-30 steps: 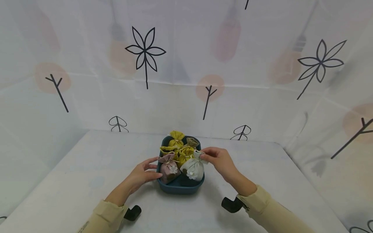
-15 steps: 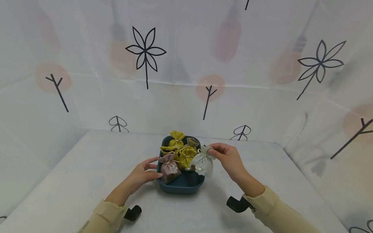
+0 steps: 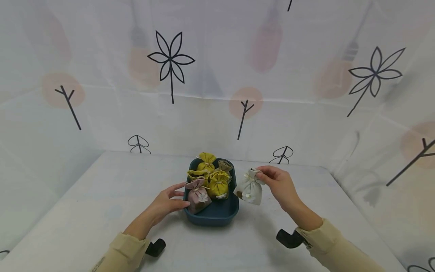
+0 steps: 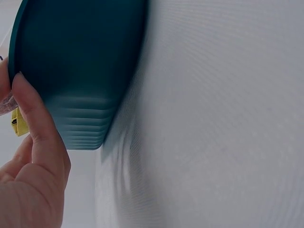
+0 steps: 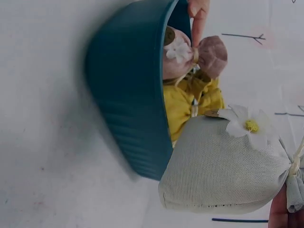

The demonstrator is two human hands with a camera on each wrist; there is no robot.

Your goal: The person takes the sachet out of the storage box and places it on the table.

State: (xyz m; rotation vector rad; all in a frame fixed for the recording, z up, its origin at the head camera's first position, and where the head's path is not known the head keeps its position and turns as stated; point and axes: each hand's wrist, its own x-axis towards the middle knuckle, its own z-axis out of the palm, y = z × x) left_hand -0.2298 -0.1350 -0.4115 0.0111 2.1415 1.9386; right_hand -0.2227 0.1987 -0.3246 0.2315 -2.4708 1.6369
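Note:
My right hand (image 3: 280,185) pinches the gathered neck of a white drawstring pouch (image 3: 249,190), holding it in the air just right of a dark blue plastic basket (image 3: 212,221). A white flower with a yellow centre decorates that pouch in the right wrist view. At the basket's left rim, my left hand (image 3: 166,204) grips the edge with thumb and fingers, as the left wrist view shows. Inside, a pink pouch (image 3: 198,198) lies nearest those fingers. Yellow pouches, among them a front yellow pouch (image 3: 219,186), and an olive-brown pouch (image 3: 225,166) fill the rear.
The basket stands on a white-covered table (image 3: 112,204). Behind rises a white curtain (image 3: 204,124) printed with flowers and trees. A black wrist attachment (image 3: 155,248) sits under the left sleeve, and another black attachment (image 3: 290,238) under the right.
My right hand has carried the white pouch up out of the basket's front right and over its rim to the right. The left hand keeps its place at the rim.

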